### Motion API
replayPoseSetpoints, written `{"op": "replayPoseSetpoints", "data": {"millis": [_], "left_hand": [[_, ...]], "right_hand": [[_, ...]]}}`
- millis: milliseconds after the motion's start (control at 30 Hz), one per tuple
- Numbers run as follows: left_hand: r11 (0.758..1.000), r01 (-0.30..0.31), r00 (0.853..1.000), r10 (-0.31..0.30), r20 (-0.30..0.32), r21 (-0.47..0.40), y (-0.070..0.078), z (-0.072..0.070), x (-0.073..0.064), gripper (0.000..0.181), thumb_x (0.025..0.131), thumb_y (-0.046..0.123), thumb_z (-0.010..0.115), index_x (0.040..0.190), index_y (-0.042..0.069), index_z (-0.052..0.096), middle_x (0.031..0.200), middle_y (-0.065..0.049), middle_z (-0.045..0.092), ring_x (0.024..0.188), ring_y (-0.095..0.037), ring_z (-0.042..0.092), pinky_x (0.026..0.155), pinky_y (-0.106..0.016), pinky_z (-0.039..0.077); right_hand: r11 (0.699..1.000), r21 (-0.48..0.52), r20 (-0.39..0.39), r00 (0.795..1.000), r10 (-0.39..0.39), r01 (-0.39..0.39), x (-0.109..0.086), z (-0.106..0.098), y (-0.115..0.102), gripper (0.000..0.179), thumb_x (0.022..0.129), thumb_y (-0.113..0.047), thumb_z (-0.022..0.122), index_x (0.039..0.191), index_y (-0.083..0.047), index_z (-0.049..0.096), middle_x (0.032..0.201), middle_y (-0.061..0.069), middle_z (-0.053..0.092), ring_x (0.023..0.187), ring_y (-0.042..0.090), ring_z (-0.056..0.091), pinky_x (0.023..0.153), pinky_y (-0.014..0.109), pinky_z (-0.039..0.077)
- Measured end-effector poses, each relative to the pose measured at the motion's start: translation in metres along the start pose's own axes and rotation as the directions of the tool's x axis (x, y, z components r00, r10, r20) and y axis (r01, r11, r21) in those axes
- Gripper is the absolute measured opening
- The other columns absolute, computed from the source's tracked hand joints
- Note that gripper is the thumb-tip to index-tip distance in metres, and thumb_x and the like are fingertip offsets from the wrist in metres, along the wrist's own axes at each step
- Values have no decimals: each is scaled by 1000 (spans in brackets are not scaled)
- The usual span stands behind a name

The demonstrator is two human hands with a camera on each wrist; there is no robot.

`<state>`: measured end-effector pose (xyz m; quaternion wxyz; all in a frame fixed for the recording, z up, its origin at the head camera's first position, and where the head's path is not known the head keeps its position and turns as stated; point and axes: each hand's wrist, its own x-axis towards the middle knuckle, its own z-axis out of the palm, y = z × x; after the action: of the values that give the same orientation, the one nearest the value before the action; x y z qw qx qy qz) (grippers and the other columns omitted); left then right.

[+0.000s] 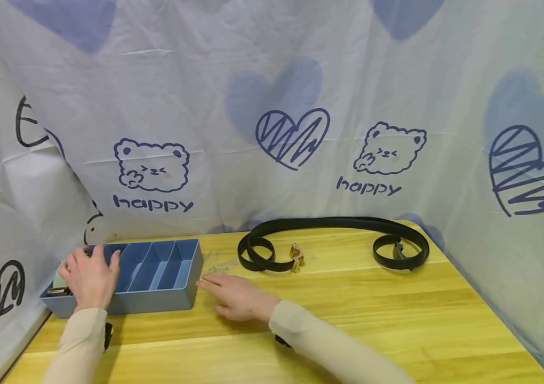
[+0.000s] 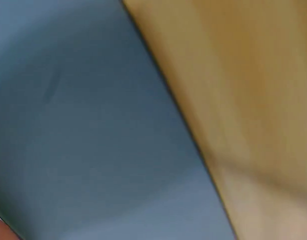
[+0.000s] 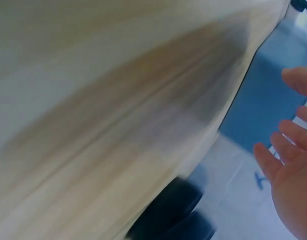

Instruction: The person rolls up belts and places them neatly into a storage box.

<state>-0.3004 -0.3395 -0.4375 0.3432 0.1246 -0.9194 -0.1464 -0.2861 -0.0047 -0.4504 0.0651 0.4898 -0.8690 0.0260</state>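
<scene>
A blue-grey divided box [image 1: 152, 301] lies along the left of the table. My left hand [image 1: 90, 277] reaches over its left end with bent fingers dipping into the compartments; the fingertips are hidden, so whether they hold anything does not show. Beside that hand, a pale green item and a dark item with a gold edge [image 1: 59, 291] sit in the leftmost compartment. In the left wrist view the box's wall [image 2: 103, 135] fills much of the picture. My right hand [image 1: 238, 296] is at the box's right end, fingers extended toward its wall and holding nothing.
Black belt [image 1: 329, 223] lies along the back of the wooden table [image 1: 349, 330], coiled at both ends. A gold buckle [image 1: 296, 257] shows at the left coil, a dark buckle [image 1: 399, 250] at the right one. A printed white curtain [image 1: 224, 176] hangs behind.
</scene>
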Motion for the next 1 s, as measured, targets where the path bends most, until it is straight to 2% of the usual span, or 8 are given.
{"op": "replayPoseSetpoints", "data": {"millis": [167,333,433,567,667,767,867,1000], "left_hand": [[994,-97,993,100,54,-56,41,10,-11,42,98,28,65,126,-4,61,130,-36,46,122,-52,37,105,-68,21],[971,-214,969,225,104,-107,83,21,-26,43,97,33,67,124,0,65,129,-31,52,123,-49,40,104,-66,23],[954,-268,947,286,143,-132,105,26,-34,43,98,37,65,122,1,68,129,-28,54,123,-47,43,104,-66,24],[927,-342,914,367,174,-155,132,32,-42,43,97,41,65,118,4,71,126,-24,59,122,-44,49,104,-63,31],[889,-429,871,454,189,-160,148,36,-49,39,96,40,67,115,7,72,123,-22,62,118,-42,54,100,-60,39],[832,-530,810,553,196,-163,161,41,-56,35,95,38,70,115,8,72,121,-20,63,115,-39,57,94,-56,45],[768,-616,749,640,170,-176,172,46,-62,33,92,33,74,114,8,72,118,-18,65,111,-37,60,89,-53,49],[696,-681,691,713,115,-225,185,53,-69,28,88,27,79,109,7,73,108,-14,66,101,-34,62,83,-52,52]], "right_hand": [[993,36,-51,992,111,-109,-24,-5,26,41,102,-26,58,143,-16,57,145,3,59,134,18,56,111,32,46],[975,122,-141,969,201,-184,-55,-6,61,27,102,-20,60,125,-14,71,125,1,71,113,17,68,93,35,56],[964,150,-208,946,250,-222,-73,-7,81,21,99,-17,63,115,-13,76,113,1,76,102,18,72,89,35,58],[934,176,-272,896,351,-312,-98,-10,104,18,96,-13,65,110,-12,77,106,3,78,95,19,73,85,37,59],[897,205,-271,858,436,-391,-118,-12,120,19,95,-11,66,110,-10,77,107,5,77,92,21,72,82,38,59],[860,209,-255,823,508,-466,-136,-14,136,19,95,-10,66,111,-9,76,108,8,77,92,22,72,80,39,59],[826,187,-237,792,563,-532,-152,-17,150,20,94,-9,66,112,-6,75,107,10,76,90,23,71,77,40,59],[771,147,-217,740,637,-620,-169,-23,165,24,94,-9,65,116,-5,73,109,12,75,92,27,71,73,42,58]]}}
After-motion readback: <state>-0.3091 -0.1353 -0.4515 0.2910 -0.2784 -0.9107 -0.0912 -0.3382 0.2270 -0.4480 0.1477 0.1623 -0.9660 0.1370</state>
